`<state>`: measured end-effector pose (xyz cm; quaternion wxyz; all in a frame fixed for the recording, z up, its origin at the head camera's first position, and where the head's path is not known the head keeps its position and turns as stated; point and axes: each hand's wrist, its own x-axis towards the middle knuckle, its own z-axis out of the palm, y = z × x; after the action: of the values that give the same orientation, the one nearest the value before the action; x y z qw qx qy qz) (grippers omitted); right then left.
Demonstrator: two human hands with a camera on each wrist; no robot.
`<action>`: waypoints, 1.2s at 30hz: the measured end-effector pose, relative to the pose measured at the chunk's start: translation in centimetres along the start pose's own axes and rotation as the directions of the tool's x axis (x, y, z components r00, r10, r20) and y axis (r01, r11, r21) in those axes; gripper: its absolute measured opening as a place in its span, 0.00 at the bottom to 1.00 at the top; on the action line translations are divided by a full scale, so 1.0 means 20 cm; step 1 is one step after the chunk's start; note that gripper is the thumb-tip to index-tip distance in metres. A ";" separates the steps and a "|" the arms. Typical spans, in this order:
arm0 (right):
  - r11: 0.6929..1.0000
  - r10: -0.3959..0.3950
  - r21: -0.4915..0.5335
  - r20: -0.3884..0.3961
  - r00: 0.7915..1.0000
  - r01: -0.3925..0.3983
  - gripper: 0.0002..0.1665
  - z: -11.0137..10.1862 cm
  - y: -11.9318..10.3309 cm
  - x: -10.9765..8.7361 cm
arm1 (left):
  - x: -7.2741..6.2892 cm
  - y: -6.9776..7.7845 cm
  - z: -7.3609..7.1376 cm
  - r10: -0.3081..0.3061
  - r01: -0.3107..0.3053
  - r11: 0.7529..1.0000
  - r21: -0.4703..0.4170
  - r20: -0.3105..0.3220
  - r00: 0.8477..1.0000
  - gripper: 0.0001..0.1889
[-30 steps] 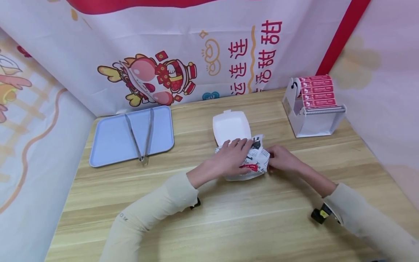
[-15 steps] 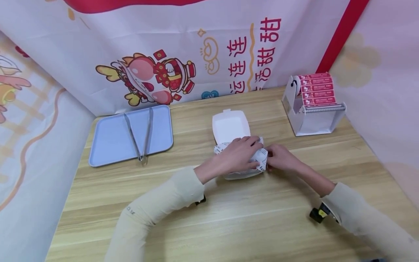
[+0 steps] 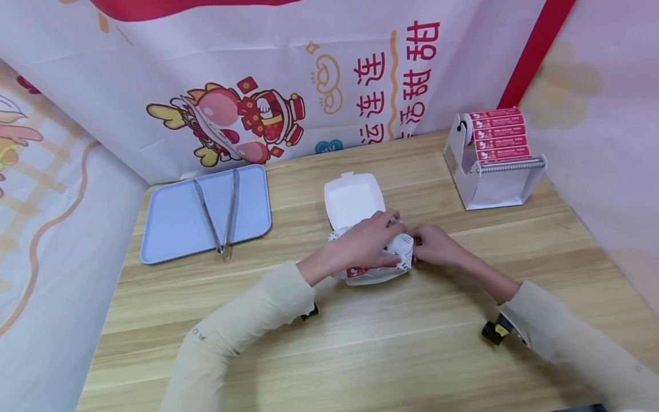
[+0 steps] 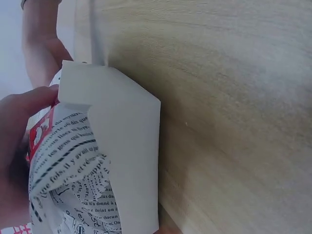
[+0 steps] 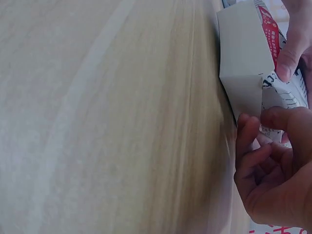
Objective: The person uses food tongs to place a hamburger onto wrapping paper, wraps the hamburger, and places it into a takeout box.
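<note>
A white clamshell takeaway box stands on the table with its lid (image 3: 354,200) raised back. In its base (image 4: 134,146) sits a bundle wrapped in printed paper (image 3: 403,247), white with black lettering and a red patch. My left hand (image 3: 362,243) grips the bundle from above, thumb on the near side and fingers over the far side. At the box's right end is my right hand (image 5: 280,183), its thumb on the paper and its curled fingers against the outer wall, pinching the box's edge. What the paper wraps is hidden.
Toward the back left lies a blue tray (image 3: 170,223), with metal tongs (image 3: 231,214) resting across it. A dispenser (image 3: 499,186) with a roll of red labels (image 3: 499,137) stands at the back right. Printed cloth (image 3: 309,68) hangs behind the wooden table (image 3: 386,355).
My left hand has shifted slightly over the bundle, covering different parts of the printed paper. The right hand stays at the box's right end. The head view has tilted a little.
</note>
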<state>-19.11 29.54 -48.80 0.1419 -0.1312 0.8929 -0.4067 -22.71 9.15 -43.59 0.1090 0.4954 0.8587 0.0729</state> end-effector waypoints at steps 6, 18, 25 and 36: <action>0.999 0.003 0.048 0.015 1.000 -0.004 0.09 0.02 -0.02 0.01 | 0.01 -0.02 -0.01 0.009 -0.006 0.998 -0.064 0.043 0.999 0.29; 0.995 0.047 0.095 -0.032 0.998 -0.044 0.13 0.07 -0.03 -0.01 | -0.03 -0.04 -0.02 0.057 -0.049 0.997 -0.054 0.151 0.987 0.28; 0.996 0.062 0.067 -0.069 0.996 -0.057 0.11 0.07 -0.05 -0.02 | -0.02 -0.03 0.02 0.013 -0.019 0.997 0.075 0.073 0.997 0.29; 0.987 0.114 0.121 -0.060 0.992 -0.106 0.11 0.06 -0.04 -0.03 | -0.04 -0.04 0.00 -0.050 0.051 0.993 0.104 -0.016 0.999 0.41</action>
<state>-18.09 28.51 -48.85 0.1416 -0.0595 0.8774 -0.4545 -22.91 8.05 -43.57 0.0790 0.4781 0.8743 0.0287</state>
